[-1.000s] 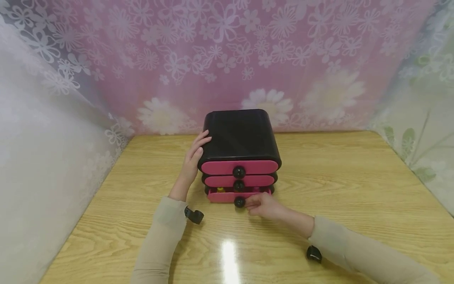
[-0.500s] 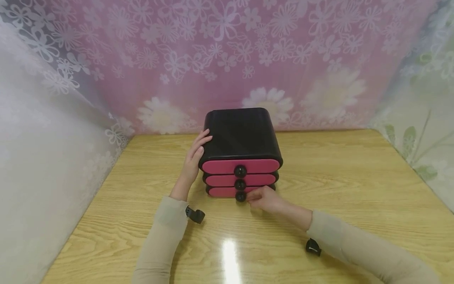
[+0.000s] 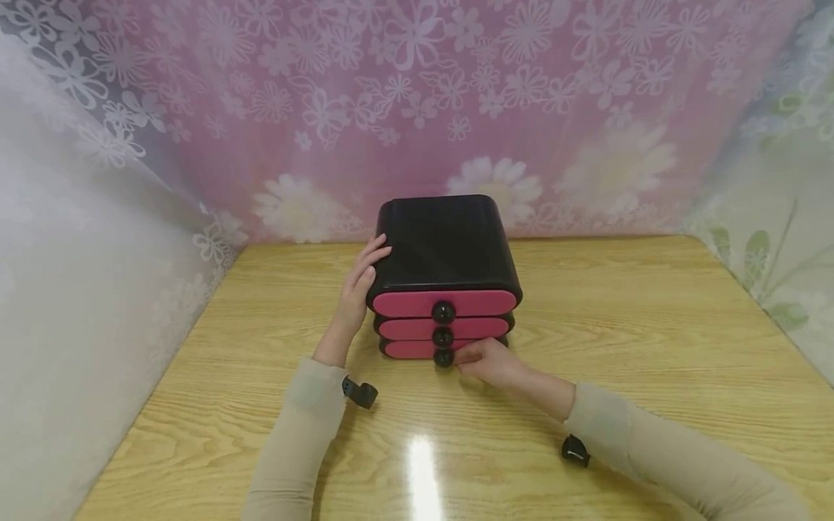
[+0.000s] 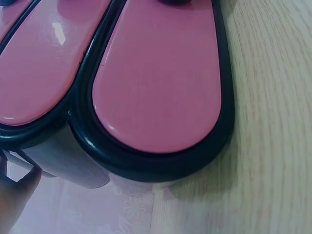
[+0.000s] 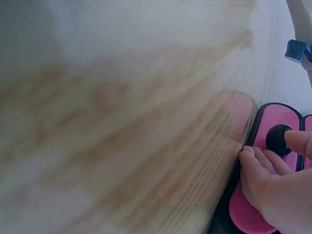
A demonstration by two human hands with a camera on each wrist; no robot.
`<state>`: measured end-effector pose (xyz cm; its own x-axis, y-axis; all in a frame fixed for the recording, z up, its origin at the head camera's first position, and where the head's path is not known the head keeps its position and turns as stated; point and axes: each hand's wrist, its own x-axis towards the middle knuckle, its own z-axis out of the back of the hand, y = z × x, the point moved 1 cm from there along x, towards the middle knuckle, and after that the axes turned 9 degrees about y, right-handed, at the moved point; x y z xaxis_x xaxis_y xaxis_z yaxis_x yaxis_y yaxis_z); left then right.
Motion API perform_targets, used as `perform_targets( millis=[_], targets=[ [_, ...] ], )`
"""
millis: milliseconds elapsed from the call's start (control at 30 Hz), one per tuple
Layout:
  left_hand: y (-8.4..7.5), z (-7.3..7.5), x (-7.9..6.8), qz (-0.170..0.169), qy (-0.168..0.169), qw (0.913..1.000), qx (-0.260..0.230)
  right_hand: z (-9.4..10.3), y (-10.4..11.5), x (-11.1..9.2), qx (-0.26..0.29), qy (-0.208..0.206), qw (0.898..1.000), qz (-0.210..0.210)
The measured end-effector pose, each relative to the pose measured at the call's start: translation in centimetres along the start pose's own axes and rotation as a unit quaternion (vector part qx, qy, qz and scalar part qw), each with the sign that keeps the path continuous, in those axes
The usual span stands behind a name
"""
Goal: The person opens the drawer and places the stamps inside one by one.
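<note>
A small black chest of drawers (image 3: 443, 242) with pink fronts and round black knobs stands on the wooden table, its drawers closed flush. My left hand (image 3: 357, 293) lies along its left side, fingertips over the top edge. The left wrist view catches part of that hand (image 4: 17, 195) beside the casing. At the bottom drawer (image 3: 409, 350), my right hand (image 3: 491, 362) is just right of the lowest knob (image 3: 444, 357). In the right wrist view its thumb meets the knob (image 5: 278, 140), and the extended fingers (image 5: 263, 165) press on the pink front.
The wooden table (image 3: 638, 325) runs back to a pink flowered cloth (image 3: 417, 108). Pale flowered cloths hang on the left (image 3: 98, 289) and right. A black wrist device (image 3: 360, 393) sticks out from the left sleeve, another (image 3: 575, 450) from the right one.
The bottom drawer stood partly out, with a small yellow thing inside; it has slid in and hides its contents. My right hand moved in with it. My left hand stayed on the side.
</note>
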<state>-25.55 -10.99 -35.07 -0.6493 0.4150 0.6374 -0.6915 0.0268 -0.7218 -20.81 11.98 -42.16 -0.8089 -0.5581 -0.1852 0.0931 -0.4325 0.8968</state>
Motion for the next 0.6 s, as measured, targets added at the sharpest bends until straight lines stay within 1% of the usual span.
perform_targets(
  millis=[100,200,267,333,367,467,533,600],
  targets=[
    [0.0,0.1,0.1,0.0,0.002,1.0,0.004,0.2,0.3,-0.2,-0.014,0.009,1.0,-0.001],
    [-0.1,0.2,0.2,-0.002,0.011,0.9999,0.01,0.6,0.6,-0.5,-0.049,0.027,0.998,0.008],
    [-0.3,0.3,0.2,0.001,0.018,0.9997,0.016,0.9,0.7,-0.9,-0.075,0.04,0.996,0.027],
    [-0.5,0.6,0.1,0.014,0.019,0.9995,0.021,1.3,0.8,-1.6,-0.107,0.04,0.992,0.049],
    [-0.6,0.7,0.0,0.021,0.019,0.9993,0.023,1.5,1.0,-2.1,-0.114,0.039,0.991,0.061],
    [-0.9,1.2,-0.4,0.05,0.015,0.9979,0.038,2.1,1.8,-3.9,-0.148,0.006,0.985,0.085],
    [-0.7,1.6,-0.9,0.06,0.014,0.9966,0.054,2.5,2.5,-5.2,-0.174,-0.028,0.979,0.098],
    [-0.4,2.2,-1.6,0.069,0.015,0.9939,0.085,3.0,3.1,-6.4,-0.205,-0.072,0.971,0.103]
  ],
)
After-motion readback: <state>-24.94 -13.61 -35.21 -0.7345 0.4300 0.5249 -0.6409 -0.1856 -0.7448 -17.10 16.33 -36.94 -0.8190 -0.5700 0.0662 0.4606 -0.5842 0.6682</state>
